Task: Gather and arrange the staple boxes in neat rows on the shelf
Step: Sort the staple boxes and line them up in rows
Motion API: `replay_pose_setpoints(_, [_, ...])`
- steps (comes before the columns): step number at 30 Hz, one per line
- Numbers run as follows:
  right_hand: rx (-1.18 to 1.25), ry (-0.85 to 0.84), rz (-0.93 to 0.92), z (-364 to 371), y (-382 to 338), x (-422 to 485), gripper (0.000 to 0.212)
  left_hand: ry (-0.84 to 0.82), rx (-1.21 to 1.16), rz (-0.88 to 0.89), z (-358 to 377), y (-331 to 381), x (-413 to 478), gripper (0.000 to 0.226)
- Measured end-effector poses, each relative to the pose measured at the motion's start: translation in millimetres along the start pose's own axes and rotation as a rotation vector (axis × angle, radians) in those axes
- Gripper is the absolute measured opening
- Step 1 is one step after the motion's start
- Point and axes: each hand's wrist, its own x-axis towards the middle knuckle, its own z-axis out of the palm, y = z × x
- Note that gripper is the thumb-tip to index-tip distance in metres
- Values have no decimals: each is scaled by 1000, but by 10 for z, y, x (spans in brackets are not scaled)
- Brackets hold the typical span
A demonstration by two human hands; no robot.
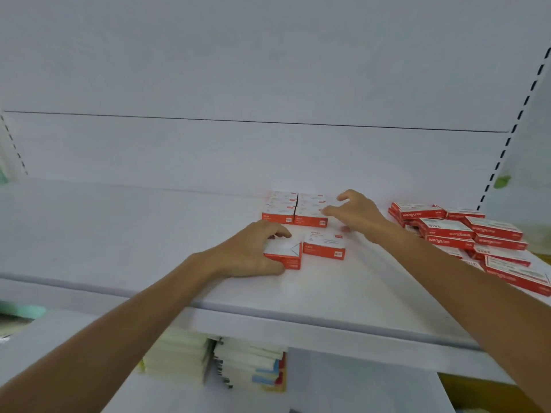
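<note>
Step in hand: adding to the front row on the shelf (119,234).
Left hand (250,251) grips one staple box (286,253), fingers curled round it, just before the arranged block (293,211). Right hand (356,214) holds nothing; its loosely spread fingers touch the block's right edge. Next, probably: slide the box flush. A loose box (325,245) and a pile (477,239) wait.
</note>
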Motion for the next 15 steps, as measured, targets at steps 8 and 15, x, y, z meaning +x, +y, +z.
replay_pose_setpoints(8, [68, -33, -499, 118, -137, -626, 30, 255, -244, -166, -51, -29, -111, 24])
replay_pose_setpoints(15, [-172, -84, -760, 432, -253, -692, 59, 375, -420, -202, -78, -71, -97, 43])
